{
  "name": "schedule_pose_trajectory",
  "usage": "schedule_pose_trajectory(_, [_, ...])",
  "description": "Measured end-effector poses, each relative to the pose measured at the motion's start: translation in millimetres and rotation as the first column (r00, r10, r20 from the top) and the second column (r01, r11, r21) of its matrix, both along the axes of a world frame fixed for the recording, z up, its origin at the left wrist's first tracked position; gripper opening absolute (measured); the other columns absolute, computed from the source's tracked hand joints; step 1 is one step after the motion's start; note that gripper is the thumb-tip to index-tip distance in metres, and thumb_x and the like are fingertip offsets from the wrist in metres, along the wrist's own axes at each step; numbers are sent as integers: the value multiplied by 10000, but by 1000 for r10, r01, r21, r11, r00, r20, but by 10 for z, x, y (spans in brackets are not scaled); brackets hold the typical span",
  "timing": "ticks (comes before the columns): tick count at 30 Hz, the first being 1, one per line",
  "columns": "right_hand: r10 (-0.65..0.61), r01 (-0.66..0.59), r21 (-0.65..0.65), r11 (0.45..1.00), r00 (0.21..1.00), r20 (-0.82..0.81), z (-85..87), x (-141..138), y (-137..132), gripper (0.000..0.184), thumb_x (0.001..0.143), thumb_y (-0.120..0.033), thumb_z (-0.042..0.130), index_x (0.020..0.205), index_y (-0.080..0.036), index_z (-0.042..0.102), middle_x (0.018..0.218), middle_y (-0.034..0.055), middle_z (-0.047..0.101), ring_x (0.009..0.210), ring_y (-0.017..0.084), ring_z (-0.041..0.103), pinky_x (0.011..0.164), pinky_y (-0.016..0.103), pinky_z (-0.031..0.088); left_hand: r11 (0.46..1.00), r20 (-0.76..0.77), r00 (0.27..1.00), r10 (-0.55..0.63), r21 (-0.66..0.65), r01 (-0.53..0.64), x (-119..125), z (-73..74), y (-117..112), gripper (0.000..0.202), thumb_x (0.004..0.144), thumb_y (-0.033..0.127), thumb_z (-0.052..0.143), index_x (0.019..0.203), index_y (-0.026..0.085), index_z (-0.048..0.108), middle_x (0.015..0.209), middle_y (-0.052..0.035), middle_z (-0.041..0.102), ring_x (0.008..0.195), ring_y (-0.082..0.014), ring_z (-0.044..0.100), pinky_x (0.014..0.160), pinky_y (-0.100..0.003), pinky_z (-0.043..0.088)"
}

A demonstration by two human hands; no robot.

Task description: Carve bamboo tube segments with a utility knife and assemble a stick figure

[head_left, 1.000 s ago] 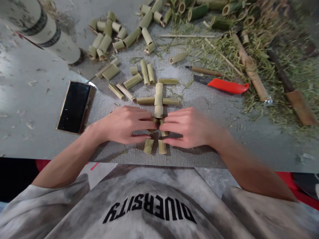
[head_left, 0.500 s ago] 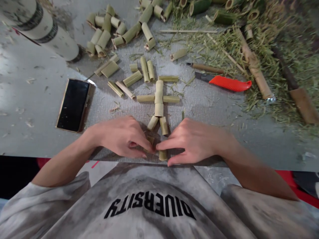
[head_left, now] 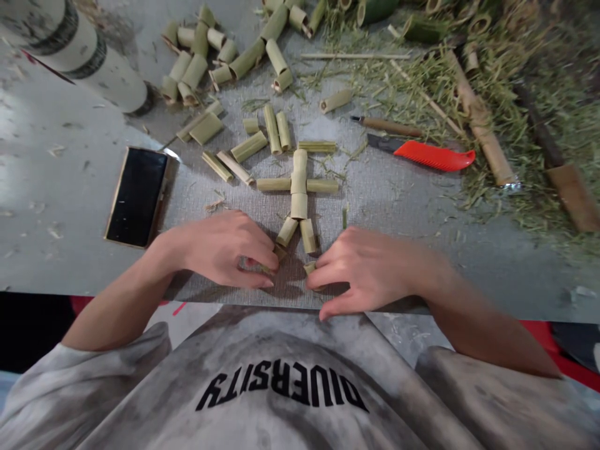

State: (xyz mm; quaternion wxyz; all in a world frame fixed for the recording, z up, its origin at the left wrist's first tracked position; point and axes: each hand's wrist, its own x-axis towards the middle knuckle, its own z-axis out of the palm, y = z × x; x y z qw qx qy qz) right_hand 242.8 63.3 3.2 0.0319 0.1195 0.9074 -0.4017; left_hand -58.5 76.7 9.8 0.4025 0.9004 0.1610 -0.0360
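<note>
On the table before me lies a figure of cut bamboo pieces, with an upright bamboo body [head_left: 299,205], a bamboo crosspiece [head_left: 274,184] and two slanted bamboo legs [head_left: 287,232]. My left hand [head_left: 225,250] is curled around a short bamboo piece [head_left: 280,252] just below the left leg, its far end mostly hidden by the fingers. Below the right leg, my right hand [head_left: 368,269] has its bent fingers on another short bamboo piece [head_left: 310,268], partly covered; the thumb sits lower, near the table edge.
Loose bamboo pieces [head_left: 249,147] lie beyond the figure. A red-handled knife [head_left: 434,155] and a wooden-handled carving tool [head_left: 391,127] rest to the right, beside heaped shavings [head_left: 497,125]. At left are a phone [head_left: 137,197] and a white cylinder [head_left: 115,81].
My left hand has shifted up and left with its bamboo piece, toward the left leg. The right-hand piece has moved up toward the right leg, and the two hands are farther apart.
</note>
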Motion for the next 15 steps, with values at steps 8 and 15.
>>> schedule_pose_trajectory(8, [-33, 34, 18, 999, 998, -51, -12, 30, 43, 389, 1066, -598, 740, 990, -230, 839, 748, -17, 689, 692, 163, 564, 644, 342, 203, 1000, 55, 998, 16, -13, -16, -21, -20, 4, 256, 1112, 364, 662, 982, 243, 847, 834, -26, 758, 723, -151, 660, 652, -328, 370])
schedule_pose_trajectory(15, [-55, 55, -2, 998, 996, -71, -25, 51, 76, 430, 1081, -629, 709, 1015, -227, 848, 736, -15, 688, 686, 161, 559, 642, 335, 242, 1000, 33, 999, 21, -21, -21, -15, 1, 0, 243, 1107, 371, 669, 993, 253, 849, 846, -25, 765, 720, -153, 652, 650, -342, 362])
